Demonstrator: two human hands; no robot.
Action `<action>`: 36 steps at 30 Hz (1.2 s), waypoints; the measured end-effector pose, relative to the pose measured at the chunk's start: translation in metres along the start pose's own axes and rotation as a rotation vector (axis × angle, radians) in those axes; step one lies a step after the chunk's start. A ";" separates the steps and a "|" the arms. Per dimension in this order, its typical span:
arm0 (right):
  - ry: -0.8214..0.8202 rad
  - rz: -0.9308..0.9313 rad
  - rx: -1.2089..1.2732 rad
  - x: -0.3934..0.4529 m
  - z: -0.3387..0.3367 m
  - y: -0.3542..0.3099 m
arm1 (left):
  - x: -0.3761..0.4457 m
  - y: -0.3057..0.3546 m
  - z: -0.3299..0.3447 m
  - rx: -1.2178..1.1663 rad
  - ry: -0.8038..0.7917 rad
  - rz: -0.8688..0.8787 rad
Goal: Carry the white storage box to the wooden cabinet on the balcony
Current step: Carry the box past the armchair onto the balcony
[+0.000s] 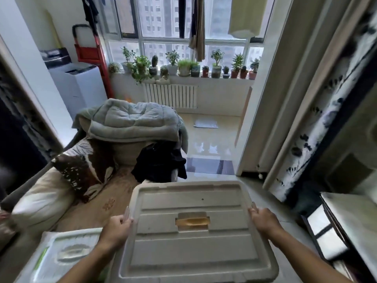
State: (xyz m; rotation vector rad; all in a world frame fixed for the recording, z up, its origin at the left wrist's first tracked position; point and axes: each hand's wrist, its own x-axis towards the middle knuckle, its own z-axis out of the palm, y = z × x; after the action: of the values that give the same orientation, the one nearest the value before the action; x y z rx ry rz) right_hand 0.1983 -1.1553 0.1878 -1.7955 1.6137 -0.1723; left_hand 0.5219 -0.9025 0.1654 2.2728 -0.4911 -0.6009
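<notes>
1. The white storage box (195, 231), lid on, is filling the lower centre of the view, held just in front of the person; an orange-brown label (192, 221) is sitting in a recess in the middle of the lid.
2. The left hand (116, 229) is gripping the box's left rim, its fingers curled closed over the edge.
3. The right hand (265, 220) is gripping the right rim in the same way, fingers wrapped over the lid's edge.
4. A second, clear-lidded container (67, 254) is lying just beside the box on the left, next to a cushioned sofa (61, 193) bearing a patterned brown pillow (85, 170).
5. A chair beyond the box is carrying a folded grey quilt (132, 121) with a black garment (159, 162) hanging from it.
6. Through the open doorway ahead, the balcony is showing a white radiator (171, 94), a row of potted plants (183, 66) on the windowsill, a white washing machine (79, 86) and a red hand truck (89, 52) at the left.
7. A thin wooden panel edge (243, 115) is standing at the balcony's right side; whether it belongs to a cabinet cannot be told.
</notes>
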 end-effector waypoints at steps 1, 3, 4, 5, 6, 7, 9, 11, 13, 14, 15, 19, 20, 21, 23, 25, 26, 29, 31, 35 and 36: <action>0.017 0.015 0.011 0.012 -0.004 -0.004 | 0.017 0.012 0.006 0.008 -0.004 0.017; 0.049 0.042 0.031 0.033 -0.010 -0.011 | 0.047 0.035 0.018 0.013 -0.019 0.033; 0.060 0.053 0.039 0.043 -0.013 -0.014 | 0.061 0.046 0.024 0.019 -0.024 0.038; 0.067 0.059 0.052 0.053 -0.017 -0.016 | 0.075 0.057 0.029 0.033 -0.025 0.046; 0.071 0.062 0.069 0.064 -0.020 -0.019 | 0.089 0.068 0.035 0.045 -0.029 0.054; 0.071 0.067 0.081 0.076 -0.023 -0.021 | 0.104 0.078 0.041 0.052 -0.037 0.065; 0.068 0.078 0.085 0.104 -0.030 -0.026 | 0.135 0.098 0.055 0.071 -0.045 0.093; 0.065 0.091 0.090 0.137 -0.037 -0.029 | 0.166 0.117 0.071 0.106 -0.037 0.109; 0.043 0.104 0.086 0.174 -0.044 -0.032 | 0.194 0.139 0.090 0.154 -0.031 0.115; 0.035 0.105 0.077 0.195 -0.047 -0.033 | 0.209 0.150 0.102 0.168 -0.032 0.116; 0.031 0.104 0.066 0.216 -0.051 -0.035 | 0.223 0.161 0.114 0.171 -0.033 0.116; 0.031 0.097 -0.009 0.302 -0.074 -0.049 | 0.279 0.204 0.158 0.112 -0.029 0.067; 0.034 0.096 -0.019 0.321 -0.082 -0.054 | 0.290 0.216 0.167 0.098 -0.030 0.054; 0.032 0.095 -0.022 0.341 -0.090 -0.060 | 0.301 0.229 0.175 0.070 -0.031 0.041; 0.035 0.088 -0.013 0.379 -0.107 -0.075 | 0.326 0.258 0.188 0.025 -0.045 0.025; 0.039 0.080 -0.010 0.416 -0.123 -0.090 | 0.351 0.285 0.199 0.004 -0.052 0.026; 0.037 0.080 -0.021 0.434 -0.129 -0.098 | 0.364 0.299 0.204 -0.002 -0.056 0.027; 0.034 0.084 -0.022 0.490 -0.144 -0.119 | 0.407 0.339 0.219 0.001 -0.090 0.030; 0.039 0.086 -0.018 0.529 -0.150 -0.133 | 0.442 0.363 0.229 0.001 -0.100 0.040; 0.056 0.096 -0.037 0.611 -0.152 -0.160 | 0.518 0.400 0.256 0.016 -0.096 0.029; 0.056 0.100 -0.031 0.633 -0.150 -0.168 | 0.540 0.410 0.262 0.028 -0.097 0.027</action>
State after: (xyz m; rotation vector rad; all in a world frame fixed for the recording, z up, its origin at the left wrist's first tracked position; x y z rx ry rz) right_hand 0.3904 -1.7991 0.1754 -1.7431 1.7504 -0.1538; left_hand 0.7511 -1.5919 0.1506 2.2678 -0.5802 -0.6972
